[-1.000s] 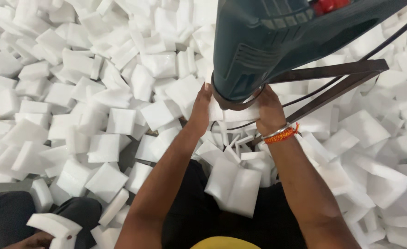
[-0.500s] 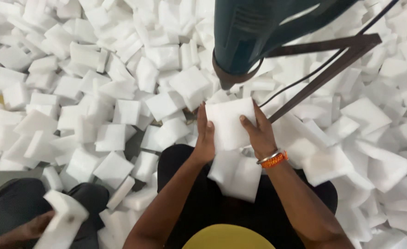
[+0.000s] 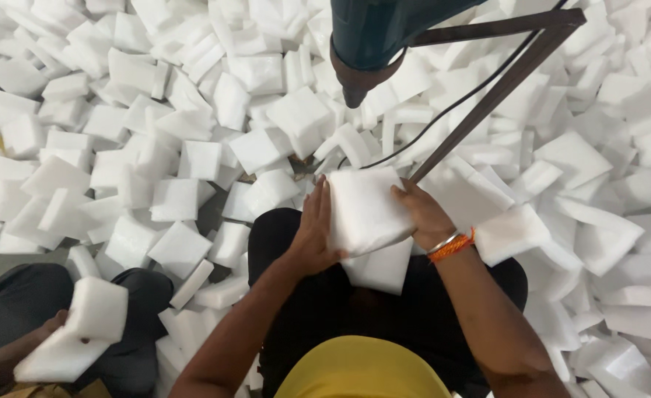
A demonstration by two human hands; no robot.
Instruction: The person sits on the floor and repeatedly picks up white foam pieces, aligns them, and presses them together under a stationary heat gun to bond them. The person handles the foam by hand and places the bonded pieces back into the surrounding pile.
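Note:
A white square foam pad point(image 3: 366, 208) is held between both my hands over my lap. My left hand point(image 3: 313, 230) presses flat against its left side. My right hand point(image 3: 422, 214), with an orange thread and a metal bangle at the wrist, grips its right edge. Another white pad point(image 3: 381, 270) lies under it on my black trousers. Above and beyond the pad hangs a dark teal power tool point(image 3: 373, 40), nozzle down, fixed to a brown metal bracket point(image 3: 491, 92).
Loose white foam pads point(image 3: 156, 140) cover the floor all around. A black cable point(image 3: 443, 110) runs from the tool. At lower left another person's hand point(image 3: 53, 324) holds two white pads point(image 3: 82, 328) above dark trousers.
My hands came back from under the tool toward my lap, bringing out a white pad that was not in view a second ago. The tool now stands further from my hands.

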